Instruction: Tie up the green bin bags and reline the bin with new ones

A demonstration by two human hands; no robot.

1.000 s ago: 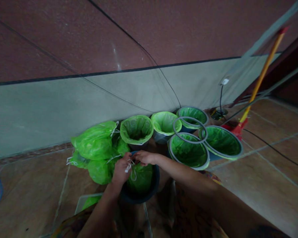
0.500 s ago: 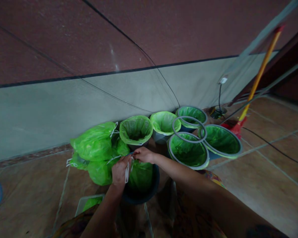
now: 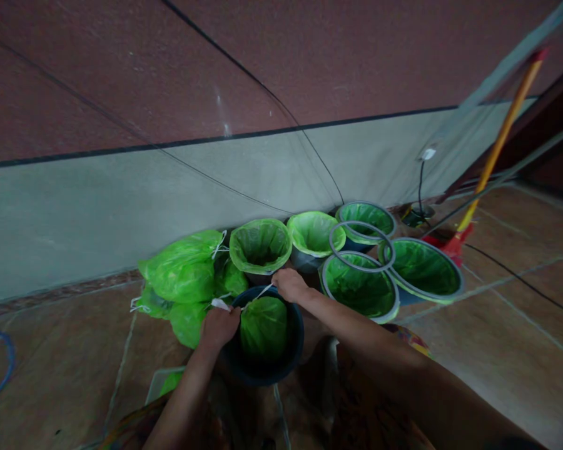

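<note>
At the dark bin [image 3: 265,379], left hand [image 3: 220,325] and right hand [image 3: 289,285] have spread apart, each grip closed on the white drawstring [image 3: 264,290]; the green bag [image 3: 263,329] inside looks cinched.

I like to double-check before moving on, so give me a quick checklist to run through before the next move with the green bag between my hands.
1. Left hand on the white drawstring: ok, closed on it beside the bag's neck.
2. Right hand on the drawstring: ok, its fingers pinch the far end.
3. Drawstring taut: ok, the stretch from the right hand to the bag runs straight.
4. Green bag inside the dark blue bin: ok.
5. Knot secure: cannot tell, too small to make out.
6. Loose grey ring clear of the dark blue bin: ok, it lies over the lined bins.
</note>
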